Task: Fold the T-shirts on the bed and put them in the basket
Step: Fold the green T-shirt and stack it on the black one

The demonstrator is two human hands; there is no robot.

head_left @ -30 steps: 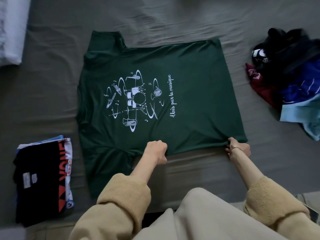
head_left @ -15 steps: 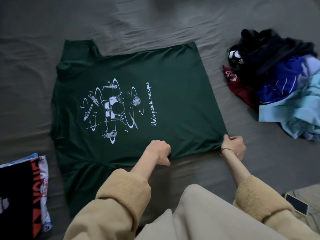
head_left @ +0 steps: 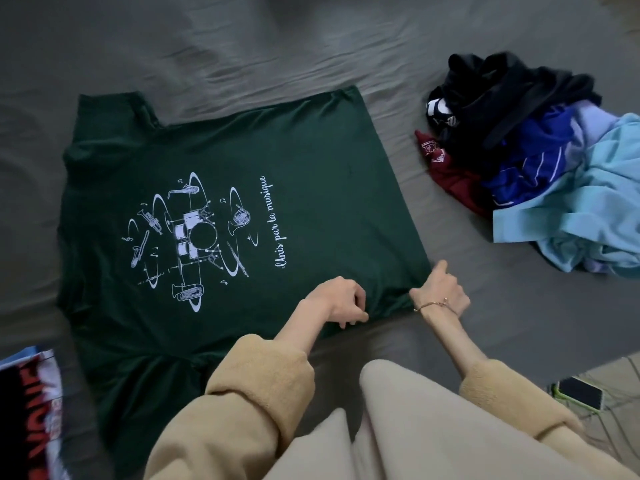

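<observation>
A dark green T-shirt [head_left: 311, 174] with a white print of musical instruments lies spread flat on the grey bed [head_left: 242, 46], collar to the left, hem to the right. My left hand [head_left: 341, 299] pinches the shirt's near edge about midway along it. My right hand [head_left: 441, 289] grips the near hem corner, a thin bracelet on its wrist. Both hands sit close together. No basket is in view.
A heap of unfolded shirts [head_left: 540, 157] in black, blue, maroon and light blue lies at the right. A folded stack [head_left: 31, 410] with red lettering sits at the lower left edge. A phone [head_left: 578, 393] lies on the floor at the lower right.
My right hand has slid left along the near edge toward my left hand, bunching the hem corner. The view has shifted right, so the folded stack is mostly out of frame.
</observation>
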